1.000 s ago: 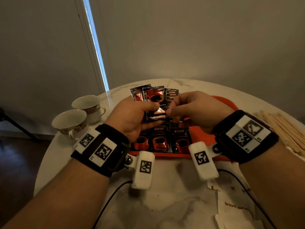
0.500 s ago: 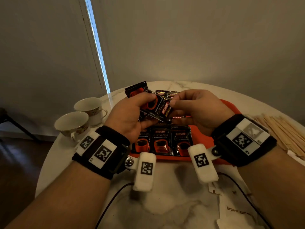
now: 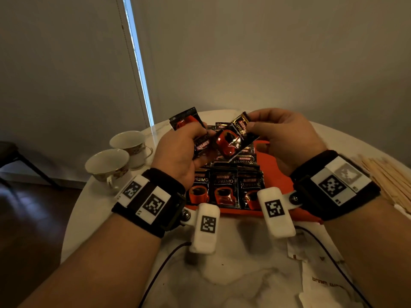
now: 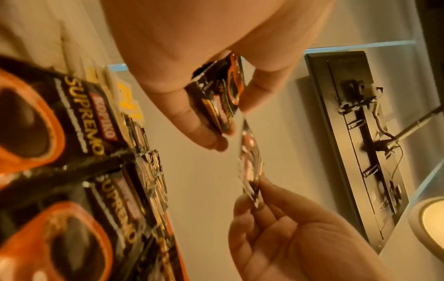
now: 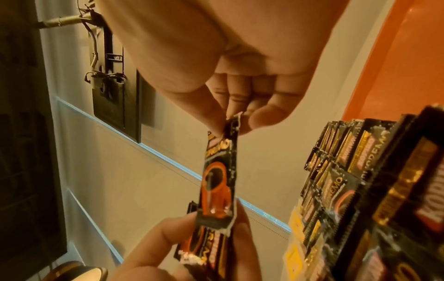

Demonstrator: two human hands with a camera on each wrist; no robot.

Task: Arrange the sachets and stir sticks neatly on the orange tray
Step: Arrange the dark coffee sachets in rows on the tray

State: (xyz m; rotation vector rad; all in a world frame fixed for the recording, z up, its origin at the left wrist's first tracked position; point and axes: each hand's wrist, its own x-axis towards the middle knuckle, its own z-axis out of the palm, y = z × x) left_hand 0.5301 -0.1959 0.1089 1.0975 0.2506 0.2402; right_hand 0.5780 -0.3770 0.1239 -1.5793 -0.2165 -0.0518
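Over the orange tray (image 3: 274, 174), my left hand (image 3: 196, 142) grips a small stack of black-and-red coffee sachets (image 3: 184, 121). My right hand (image 3: 250, 123) pinches the top edge of one sachet (image 3: 231, 141), which hangs tilted between both hands with its lower end against the left hand's stack. In the right wrist view that sachet (image 5: 216, 182) dangles from my thumb and finger (image 5: 233, 123). In the left wrist view the stack (image 4: 221, 91) sits in my curled fingers. Rows of sachets (image 3: 222, 187) lie on the tray's left part. Wooden stir sticks (image 3: 389, 174) lie on the table at the right.
Two teacups (image 3: 115, 161) stand on the round marble table (image 3: 233, 274) at the left. White paper sugar sachets (image 3: 322, 285) lie near the front right edge. The tray's right part shows bare orange.
My right hand has drawn one sachet out of the left hand's stack, raising it and swinging it to the right. The left hand's stack has tipped to the left.
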